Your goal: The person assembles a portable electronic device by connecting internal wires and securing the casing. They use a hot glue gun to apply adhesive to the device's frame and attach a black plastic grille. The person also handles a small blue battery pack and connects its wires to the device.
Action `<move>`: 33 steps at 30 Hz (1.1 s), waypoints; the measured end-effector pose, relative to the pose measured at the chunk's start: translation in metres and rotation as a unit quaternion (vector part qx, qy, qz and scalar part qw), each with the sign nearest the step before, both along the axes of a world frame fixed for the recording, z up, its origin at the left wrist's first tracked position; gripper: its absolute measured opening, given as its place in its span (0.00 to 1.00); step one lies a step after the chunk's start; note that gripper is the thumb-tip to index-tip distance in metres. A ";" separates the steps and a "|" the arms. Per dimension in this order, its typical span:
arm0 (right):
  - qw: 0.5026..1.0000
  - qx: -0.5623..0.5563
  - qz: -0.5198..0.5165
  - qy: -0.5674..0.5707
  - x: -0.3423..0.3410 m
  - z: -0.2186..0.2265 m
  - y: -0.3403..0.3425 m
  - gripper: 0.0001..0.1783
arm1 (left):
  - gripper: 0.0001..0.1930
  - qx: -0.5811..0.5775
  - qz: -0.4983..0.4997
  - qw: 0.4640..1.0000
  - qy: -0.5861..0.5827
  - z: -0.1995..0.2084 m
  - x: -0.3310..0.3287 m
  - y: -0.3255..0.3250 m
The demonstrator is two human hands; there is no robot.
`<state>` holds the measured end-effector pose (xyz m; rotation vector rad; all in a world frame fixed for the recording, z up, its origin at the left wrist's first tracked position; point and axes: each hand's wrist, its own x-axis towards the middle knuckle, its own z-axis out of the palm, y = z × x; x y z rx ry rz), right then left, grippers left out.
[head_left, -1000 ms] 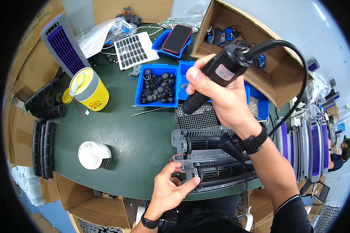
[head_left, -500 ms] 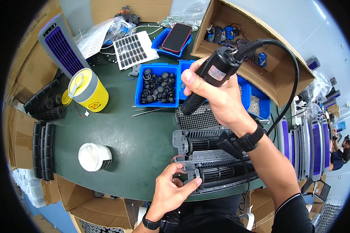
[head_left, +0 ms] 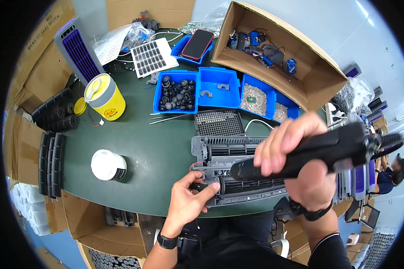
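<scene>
My right hand [head_left: 286, 142], slightly blurred, is wrapped round a black electric screwdriver [head_left: 332, 145] with a cable at its rear. The tool slants left, its tip at the left end of the nearer grey fan housing [head_left: 251, 197]. That end is pinched between the thumb and fingers of my left hand [head_left: 187, 197]. A dark ribbed fan roller lies inside the housing, partly hidden by the tool. Just behind is a second grey housing [head_left: 202, 150] with its own roller. A red wire shows by my left fingers. Whether the tip touches a screw, I cannot tell.
Behind the housings stand blue bins with black round parts [head_left: 179, 94], grey clips [head_left: 206, 93] and small screws [head_left: 255, 99]. A black perforated tray [head_left: 217, 123], tweezers, a white jar [head_left: 107, 165] and a yellow cup [head_left: 107, 101] share the table. An open carton [head_left: 318, 85] holds motors.
My right hand has brought the screwdriver down from above the bins to the nearer housing and tilted it nearly level. My left hand still grips the housing end. The view has shifted slightly.
</scene>
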<state>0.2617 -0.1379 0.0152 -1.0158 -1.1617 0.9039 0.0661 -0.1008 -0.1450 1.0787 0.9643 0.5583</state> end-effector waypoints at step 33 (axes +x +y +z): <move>0.970 -0.101 0.216 -0.051 -0.014 -0.022 -0.014 0.32 | 0.19 -0.003 0.003 1.000 -0.031 -0.001 -0.003 -0.003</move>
